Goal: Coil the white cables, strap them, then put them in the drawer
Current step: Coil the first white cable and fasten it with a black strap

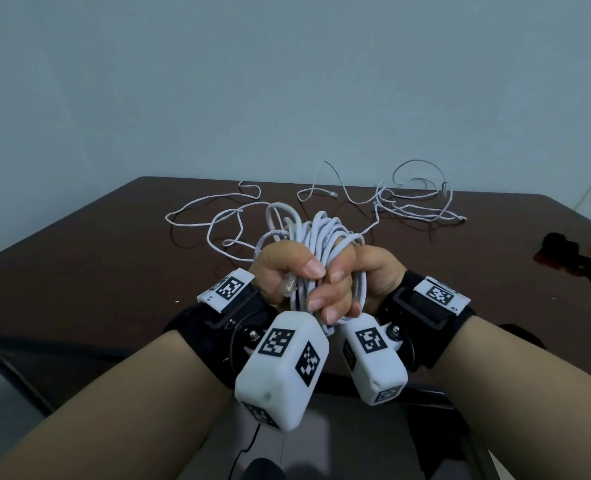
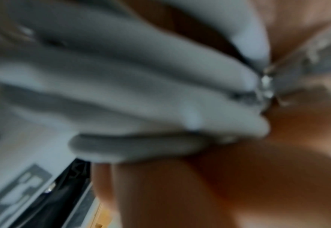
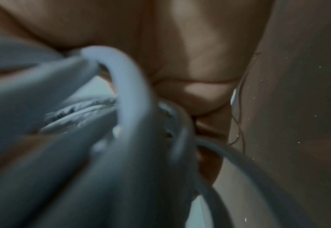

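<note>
A person's left hand [image 1: 283, 271] and right hand [image 1: 356, 282] meet above the near edge of a dark brown bench [image 1: 96, 258], both clasped around a coiled white cable [image 1: 322, 237]. The fingers [image 1: 316, 268] of the left hand curl round the bundle from the left, with a clear plug [image 1: 289, 284] poking out beneath the thumb; the right hand's fingers wrap the loops from the right, closed tight on them. The coil stands up between the two fists, its loops rising above the knuckles. Both wrist views are filled with blurred cable strands [image 2: 121, 92] pressed against skin, the loops [image 3: 125, 86] passing close to the lens. Farther back on the bench, a loose white cable [image 1: 218, 216] sprawls at centre left, and another tangled white cable [image 1: 415, 199] lies at the far right. A black strap [image 1: 571, 261] rests on the bench near the right edge, well apart from the hands.
</note>
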Tool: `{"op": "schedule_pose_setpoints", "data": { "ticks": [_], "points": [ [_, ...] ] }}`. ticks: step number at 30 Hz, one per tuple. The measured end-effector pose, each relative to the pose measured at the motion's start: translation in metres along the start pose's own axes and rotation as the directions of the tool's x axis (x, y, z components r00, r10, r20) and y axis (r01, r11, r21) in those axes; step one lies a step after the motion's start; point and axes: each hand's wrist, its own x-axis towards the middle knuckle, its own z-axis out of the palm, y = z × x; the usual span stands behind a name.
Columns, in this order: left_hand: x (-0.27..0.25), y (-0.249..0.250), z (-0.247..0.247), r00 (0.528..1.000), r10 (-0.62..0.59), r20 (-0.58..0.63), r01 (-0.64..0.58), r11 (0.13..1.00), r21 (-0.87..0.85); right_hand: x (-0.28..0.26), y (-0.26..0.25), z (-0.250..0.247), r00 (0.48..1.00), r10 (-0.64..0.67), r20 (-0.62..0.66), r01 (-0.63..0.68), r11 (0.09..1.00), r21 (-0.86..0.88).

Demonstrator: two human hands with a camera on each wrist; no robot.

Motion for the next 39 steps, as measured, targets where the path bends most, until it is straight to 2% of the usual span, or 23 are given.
{"op": "schedule_pose_setpoints", "data": {
  "ticks": [4,10,13,16,18,20,22,26,30,35,37,39],
  "points": [
    [0.003,-0.005,0.001,1.000,0.006,0.016,-0.006,1.000,0.019,-0.005,0.004,-0.001,0.998,0.011,-0.059,-0.009,1.000,0.028],
    [0.005,-0.007,0.000,1.000,0.015,0.028,-0.016,0.999,0.042,-0.006,0.006,0.004,0.979,-0.099,-0.180,0.097,0.995,-0.019],
    [0.002,-0.011,-0.003,0.998,0.031,-0.052,-0.026,0.995,0.096,-0.004,0.006,0.007,0.954,-0.205,-0.219,0.198,0.979,-0.054],
    [-0.004,-0.016,-0.006,0.987,0.039,-0.155,-0.019,0.992,0.124,0.003,0.010,-0.003,0.930,-0.316,-0.190,0.306,0.949,-0.078],
    [-0.008,-0.017,-0.007,0.981,0.045,-0.187,-0.025,0.994,0.108,0.004,0.010,-0.010,0.929,-0.336,-0.159,0.324,0.941,-0.096],
    [-0.010,-0.019,-0.008,0.981,0.045,-0.190,-0.029,0.996,0.088,0.002,0.007,-0.010,0.937,-0.330,-0.114,0.314,0.939,-0.140],
    [-0.010,-0.021,-0.006,0.980,0.038,-0.194,-0.025,0.997,0.068,0.002,0.006,-0.011,0.931,-0.338,-0.140,0.307,0.930,-0.201],
    [-0.006,-0.024,-0.005,0.970,0.043,-0.239,-0.026,0.997,0.076,0.008,0.007,-0.017,0.891,-0.406,-0.204,0.314,0.875,-0.369],
    [-0.002,-0.024,-0.003,0.957,0.028,-0.287,0.006,0.993,0.116,0.011,0.007,-0.024,0.841,-0.469,-0.270,0.259,0.788,-0.559],
    [-0.003,-0.023,0.000,0.962,-0.013,-0.273,0.078,0.971,0.228,0.009,0.004,-0.027,0.857,-0.468,-0.217,0.253,0.747,-0.614],
    [-0.002,-0.023,0.006,0.979,-0.030,-0.200,0.080,0.966,0.245,0.007,0.005,-0.025,0.889,-0.421,-0.181,0.265,0.795,-0.545],
    [-0.001,-0.022,0.009,0.994,-0.029,-0.104,0.050,0.978,0.205,0.005,0.004,-0.022,0.945,-0.306,-0.114,0.234,0.877,-0.419]
  ]
}}
